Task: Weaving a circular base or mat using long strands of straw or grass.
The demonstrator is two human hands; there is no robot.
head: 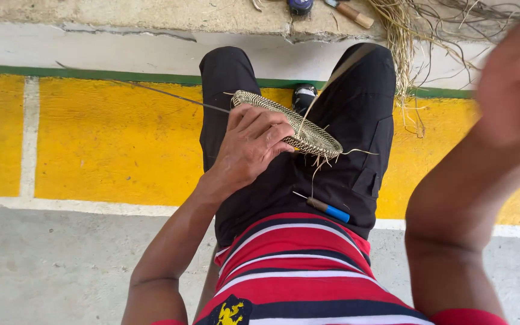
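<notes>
- Left hand (253,144) first: its grip is clamped on the near rim of the flat, oval, tan woven-fibre disc (308,129), fingers curled over the top, pinching the weave firmly.
- The disc sits tilted over the lap, above the black trousers (356,114), its far edge pointing away from the body and loose fibre ends dangling from its right edge.
- Right hand (516,84) is up high at the right edge of view, blurred; whether its grip is spread or pinched on anything, I cannot tell.
- A thin pale strand (332,81) runs from the disc up toward that raised hand, so this reads as the pull-through of a stitch, the strand drawn taut.
- Another long thin strand (145,87) sticks out leftward from the disc, over the yellow painted floor (109,144).
- Relative to the grips: the disc is inside the left one, well apart from the right one.
- Resting on the lap, just below the disc, lies a small awl-like tool with a blue and brown handle (326,209), untouched.
- Next move, I'd judge, calls for a steady left hold while tension is kept even, then a free hand near the tool to open the next gap.
- A bundle of dry straw fibres (401,42) waits on the concrete ledge (151,15) ahead.
</notes>
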